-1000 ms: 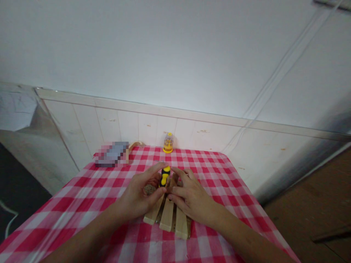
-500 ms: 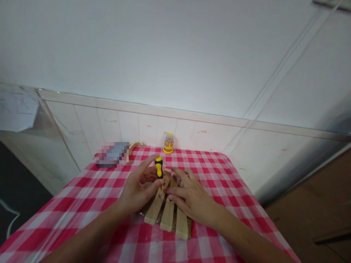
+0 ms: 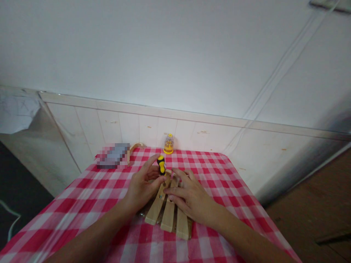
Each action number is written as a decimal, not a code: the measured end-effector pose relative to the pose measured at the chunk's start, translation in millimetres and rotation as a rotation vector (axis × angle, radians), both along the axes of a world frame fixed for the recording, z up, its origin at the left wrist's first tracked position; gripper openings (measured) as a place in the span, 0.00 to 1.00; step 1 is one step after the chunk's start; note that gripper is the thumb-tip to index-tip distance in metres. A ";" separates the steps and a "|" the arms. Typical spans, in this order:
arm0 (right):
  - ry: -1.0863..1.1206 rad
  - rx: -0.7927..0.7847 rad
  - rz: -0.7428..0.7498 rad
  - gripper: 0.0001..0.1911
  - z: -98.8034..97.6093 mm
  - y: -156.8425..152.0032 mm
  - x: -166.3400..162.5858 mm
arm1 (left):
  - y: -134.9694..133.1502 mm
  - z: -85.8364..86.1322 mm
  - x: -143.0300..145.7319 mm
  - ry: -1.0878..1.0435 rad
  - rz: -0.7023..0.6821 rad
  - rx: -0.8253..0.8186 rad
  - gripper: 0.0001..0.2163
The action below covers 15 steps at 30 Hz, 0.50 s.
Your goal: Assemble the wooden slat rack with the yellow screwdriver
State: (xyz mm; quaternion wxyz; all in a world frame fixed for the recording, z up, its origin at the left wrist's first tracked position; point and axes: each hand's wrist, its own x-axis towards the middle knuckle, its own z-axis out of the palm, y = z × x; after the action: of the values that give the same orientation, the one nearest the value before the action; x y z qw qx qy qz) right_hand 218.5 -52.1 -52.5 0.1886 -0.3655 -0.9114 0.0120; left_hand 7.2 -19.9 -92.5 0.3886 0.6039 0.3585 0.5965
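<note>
Left hand (image 3: 141,188) clamped screwdriver (image 3: 161,166), right hand (image 3: 194,193) touched slats (image 3: 168,216), fingers apart, cloth (image 3: 227,186) reaching right.

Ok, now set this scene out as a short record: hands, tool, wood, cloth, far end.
Left hand: holding the screwdriver
Right hand: resting on the wooden slats
Screwdriver: yellow and black handle, nearly upright
Wooden slats: three visible, side by side
Cloth: red and white checks
Far end: yellow jar, upright; curved wooden piece left of it

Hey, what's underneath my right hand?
Wooden slats run partly under your right hand, their near ends showing toward you. What lies directly beneath the hand is covered.
</note>
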 end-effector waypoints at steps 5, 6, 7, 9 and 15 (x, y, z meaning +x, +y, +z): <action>0.000 -0.021 -0.004 0.14 -0.3 -0.3 0.8 | 0.3 0.6 0.0 0.102 0.032 0.084 0.32; 0.003 -0.022 -0.007 0.14 -0.6 -0.5 1.0 | 0.3 0.8 0.0 0.124 0.052 0.107 0.32; 0.004 -0.023 -0.012 0.14 -0.9 -0.7 1.2 | 0.2 0.8 -0.1 0.148 0.077 0.128 0.32; 0.002 -0.028 -0.021 0.14 -1.3 -0.9 1.6 | -0.1 0.8 -0.5 0.201 0.106 0.158 0.31; -0.009 -0.029 -0.023 0.13 -0.7 -0.7 2.2 | -4.2 5.8 -0.4 0.252 0.042 0.175 0.30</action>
State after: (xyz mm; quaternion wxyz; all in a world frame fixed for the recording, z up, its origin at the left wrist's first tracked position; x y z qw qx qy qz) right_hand 220.7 -52.8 -53.3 0.1796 -0.3788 -0.9077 0.0213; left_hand 6.9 -24.1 -86.6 0.2736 0.6980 0.3638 0.5529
